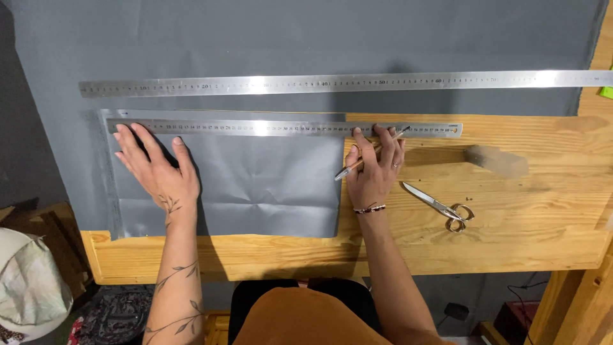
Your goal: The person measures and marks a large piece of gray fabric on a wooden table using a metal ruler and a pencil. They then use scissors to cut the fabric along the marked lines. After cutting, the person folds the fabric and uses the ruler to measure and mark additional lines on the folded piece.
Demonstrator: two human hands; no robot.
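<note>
A person sits at a wooden table [511, 211], seen from above, with both bare hands reaching forward onto a short metal ruler [284, 128]. The ruler lies flat with its long axis running left to right, spanning from under the left fingertips to past the right hand, its far end with a small hole pointing right. It rests along the top edge of a light grey sheet [255, 185] that fills the space between the two hands.

The left hand [156, 167] is spread flat, palm down, fingers fanned and pressing the left end of the ruler and the sheet beneath. The right hand [375, 167] also rests palm down, fingertips touching the ruler's lower edge, while a pen [370, 154] is pinched between its fingers. The pen lies slanted, one tip pointing down and left toward the sheet's edge, the other up and right toward the ruler.

Beyond both hands, a longer metal ruler [345, 82] lies parallel to the short one, on a large dark grey cloth [287, 38] that covers the far part of the table. Just right of the right wrist, closed scissors [440, 206] lie on bare wood, blades pointing up and left toward the hand, handles away.
</note>
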